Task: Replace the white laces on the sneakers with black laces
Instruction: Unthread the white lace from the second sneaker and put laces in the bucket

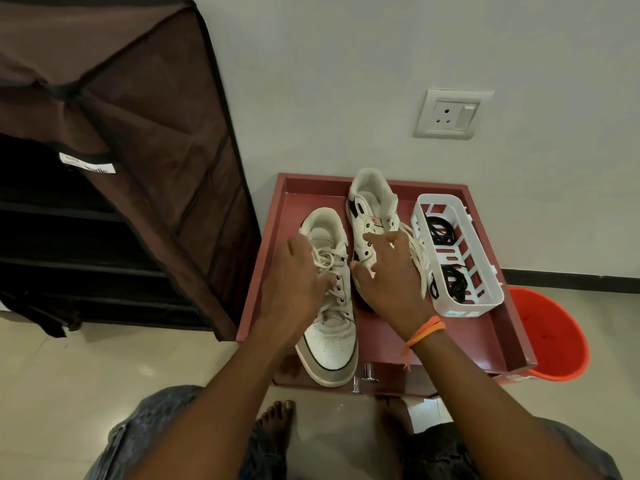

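Head view: left hand (pixel 294 282) on white laces (pixel 327 261); right hand (pixel 391 275) on sneaker (pixel 372 209).

Left grip (pixel 294 282) curled, right grip (pixel 388 275) spread flat

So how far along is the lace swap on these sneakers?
Nothing looks finished. Both white leather sneakers, left and right, still carry white laces on the maroon tray. In hand: the left hand pinches the left sneaker's lace; the right hand rests on the tilted right sneaker. Left: unlacing both, then threading the coiled black laces lying in the white plastic basket.
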Demonstrator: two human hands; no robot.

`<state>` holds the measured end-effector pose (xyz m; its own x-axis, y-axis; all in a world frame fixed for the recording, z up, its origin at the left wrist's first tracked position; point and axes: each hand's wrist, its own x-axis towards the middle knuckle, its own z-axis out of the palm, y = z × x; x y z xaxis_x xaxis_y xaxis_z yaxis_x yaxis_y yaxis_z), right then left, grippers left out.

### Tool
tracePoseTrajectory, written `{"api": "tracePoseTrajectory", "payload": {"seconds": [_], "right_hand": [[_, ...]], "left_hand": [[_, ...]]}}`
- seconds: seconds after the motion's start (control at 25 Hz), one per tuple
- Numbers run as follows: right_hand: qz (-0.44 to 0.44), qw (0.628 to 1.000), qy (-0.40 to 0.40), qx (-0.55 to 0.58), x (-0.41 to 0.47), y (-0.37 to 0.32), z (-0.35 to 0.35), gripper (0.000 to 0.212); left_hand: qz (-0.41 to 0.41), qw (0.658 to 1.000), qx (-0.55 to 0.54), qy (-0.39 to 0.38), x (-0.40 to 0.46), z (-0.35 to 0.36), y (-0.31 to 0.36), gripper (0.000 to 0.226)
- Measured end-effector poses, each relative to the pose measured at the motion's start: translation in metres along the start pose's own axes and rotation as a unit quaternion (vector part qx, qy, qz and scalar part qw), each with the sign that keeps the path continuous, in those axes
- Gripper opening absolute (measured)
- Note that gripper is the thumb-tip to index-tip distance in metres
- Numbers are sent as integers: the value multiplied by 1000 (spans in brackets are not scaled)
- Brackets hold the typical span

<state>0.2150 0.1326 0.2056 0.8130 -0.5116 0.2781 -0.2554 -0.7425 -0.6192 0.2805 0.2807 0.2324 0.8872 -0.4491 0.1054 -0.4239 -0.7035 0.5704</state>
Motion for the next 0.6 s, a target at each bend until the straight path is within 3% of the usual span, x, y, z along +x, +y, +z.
{"api": "tracePoseTrajectory", "payload": {"seconds": [0.08,0.16,0.2,0.28,0.36,0.44,0.48,0.52,0.56,0.6], "right_hand": [[-54,994,-1,92,7,-10,9,37],[-96,991,-1,97,11,-9,19,28],[-103,991,8,84,10,-7,23,24],[-111,991,26,65,7,-3,29,19],[-110,989,54,80,7,-1,30,16],[-11,982,67,179,9,-7,30,15],[88,953,42,287,12,-11,26,15],[181,890,9,419,16,-15,20,16],[257,804,-22,536,20,-17,13,18],[300,732,-32,611,24,-16,3,19]], "left_hand": [[88,994,58,-5,12,4,1,34],[91,995,48,-1,21,6,0,14],[50,999,0,5,25,3,0,7],[-91,983,-160,-4,34,-7,-5,19],[-230,909,-347,-7,42,-20,-10,25],[-305,865,-398,-11,48,-27,-16,27],[-323,863,-389,-4,49,-28,-19,28],[-337,864,-374,6,51,-30,-22,29],[-345,865,-363,17,54,-29,-26,29],[-337,882,-329,19,56,-30,-28,28]]}}
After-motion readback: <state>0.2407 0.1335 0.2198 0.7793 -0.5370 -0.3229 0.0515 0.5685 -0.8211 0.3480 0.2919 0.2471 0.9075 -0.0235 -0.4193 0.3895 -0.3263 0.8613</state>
